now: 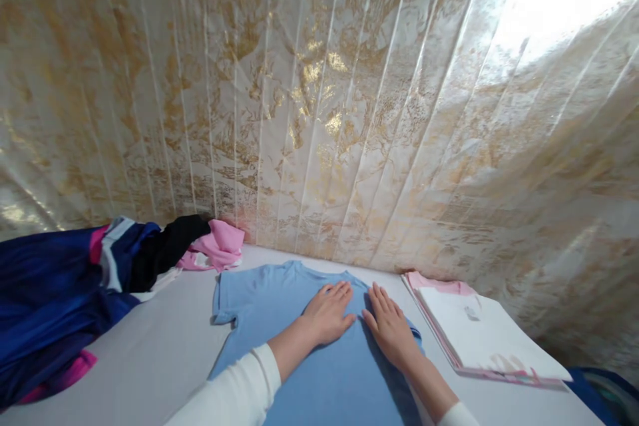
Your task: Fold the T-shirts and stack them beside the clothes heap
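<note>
Left hand (329, 313) and right hand (390, 327) — fingers straight, empty — touch blue shirt (334, 383), cropped below.

"What's the pose?"
"Left hand (329, 313) and right hand (392, 327), palms down, side by side, pointing toward the table's (164, 353) far edge."
"And further back?"
"Bare forearms (292, 347) slant inward from white sleeves (239, 386)."
</note>
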Demonstrator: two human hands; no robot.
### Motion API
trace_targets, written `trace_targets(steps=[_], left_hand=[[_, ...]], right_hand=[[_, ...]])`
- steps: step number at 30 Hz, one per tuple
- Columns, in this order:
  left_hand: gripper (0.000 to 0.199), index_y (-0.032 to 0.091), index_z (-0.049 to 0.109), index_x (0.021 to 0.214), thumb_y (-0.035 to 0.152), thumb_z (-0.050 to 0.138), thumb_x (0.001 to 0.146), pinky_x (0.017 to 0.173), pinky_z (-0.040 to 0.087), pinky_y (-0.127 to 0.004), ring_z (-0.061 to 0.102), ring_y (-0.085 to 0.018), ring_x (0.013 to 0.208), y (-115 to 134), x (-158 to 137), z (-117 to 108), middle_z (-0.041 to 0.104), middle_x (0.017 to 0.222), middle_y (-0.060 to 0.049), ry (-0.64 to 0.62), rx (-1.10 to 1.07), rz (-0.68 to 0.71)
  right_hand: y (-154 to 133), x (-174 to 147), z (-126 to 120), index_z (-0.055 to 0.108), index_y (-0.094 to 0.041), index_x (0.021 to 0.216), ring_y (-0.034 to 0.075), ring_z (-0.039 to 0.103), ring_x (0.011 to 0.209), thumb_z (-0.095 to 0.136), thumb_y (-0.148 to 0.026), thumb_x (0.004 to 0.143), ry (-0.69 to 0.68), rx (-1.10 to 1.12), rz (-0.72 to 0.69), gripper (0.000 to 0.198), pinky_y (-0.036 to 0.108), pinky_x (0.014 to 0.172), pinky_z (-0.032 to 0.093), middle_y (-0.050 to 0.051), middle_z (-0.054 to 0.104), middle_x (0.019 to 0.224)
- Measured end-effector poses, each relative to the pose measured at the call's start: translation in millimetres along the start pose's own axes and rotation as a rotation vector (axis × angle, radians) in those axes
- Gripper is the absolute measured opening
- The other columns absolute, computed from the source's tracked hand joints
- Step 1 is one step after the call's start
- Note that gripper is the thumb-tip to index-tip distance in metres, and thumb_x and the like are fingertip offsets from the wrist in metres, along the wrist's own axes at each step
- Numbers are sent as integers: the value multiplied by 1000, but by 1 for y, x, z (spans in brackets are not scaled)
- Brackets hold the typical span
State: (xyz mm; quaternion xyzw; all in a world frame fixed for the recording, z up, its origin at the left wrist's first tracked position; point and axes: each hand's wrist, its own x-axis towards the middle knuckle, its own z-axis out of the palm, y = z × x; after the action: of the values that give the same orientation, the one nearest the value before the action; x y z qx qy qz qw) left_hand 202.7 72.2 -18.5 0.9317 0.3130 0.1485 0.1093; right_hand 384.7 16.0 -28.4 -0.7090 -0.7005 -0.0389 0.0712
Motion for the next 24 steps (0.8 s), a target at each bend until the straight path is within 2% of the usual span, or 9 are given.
trace_targets(steps=[2, 4, 10, 14, 18, 24], left_hand=[[58, 7, 35, 145, 39, 35, 96, 114, 19, -41, 24, -24, 142, 0, 0, 1, 30, 152, -15, -2, -1, -2], [58, 7, 35, 145, 37, 36, 96, 115, 18, -39, 23, -23, 143, 0, -1, 0, 30, 152, -15, -2, -4, -6], [60, 9, 32, 147, 44, 33, 98, 115, 17, -41, 20, -24, 143, 0, 2, 1, 28, 153, -14, 0, -18, -18], [63, 14, 30, 149, 51, 34, 97, 116, 16, -38, 19, -22, 144, -7, -8, -1, 26, 154, -11, -25, -32, 0], [68, 20, 26, 150, 57, 38, 95, 116, 14, -35, 16, -20, 145, -38, -42, -20, 19, 156, -6, -43, -25, -32], [61, 15, 30, 148, 48, 35, 97, 115, 12, -42, 18, -24, 144, -110, -96, -64, 22, 155, -13, 6, 38, -293]], right_hand=[[-11, 2, 3, 34, -15, 147, 19, 28, 142, 27, -40, 98, 19, 98, -145, 56, 37, 114, 27, 7, 30, 154], [-19, 8, 7, 34, -17, 147, 16, 33, 139, 23, -38, 99, 28, 128, -185, 53, 33, 113, 30, 5, 35, 152], [-13, 27, 15, 39, -8, 144, 26, 28, 141, 33, -42, 97, 52, 29, -31, 58, 43, 114, 25, 13, 33, 152], [-10, 28, 15, 37, -8, 145, 24, 27, 142, 31, -45, 97, 45, -2, -12, 61, 41, 114, 25, 12, 31, 153], [-12, 27, 15, 35, -9, 146, 24, 27, 142, 30, -48, 96, 30, -15, -2, 64, 41, 115, 24, 10, 30, 153], [-14, 27, 13, 33, -8, 146, 24, 26, 142, 31, -49, 95, 5, -34, 7, 65, 40, 116, 23, 10, 28, 154]])
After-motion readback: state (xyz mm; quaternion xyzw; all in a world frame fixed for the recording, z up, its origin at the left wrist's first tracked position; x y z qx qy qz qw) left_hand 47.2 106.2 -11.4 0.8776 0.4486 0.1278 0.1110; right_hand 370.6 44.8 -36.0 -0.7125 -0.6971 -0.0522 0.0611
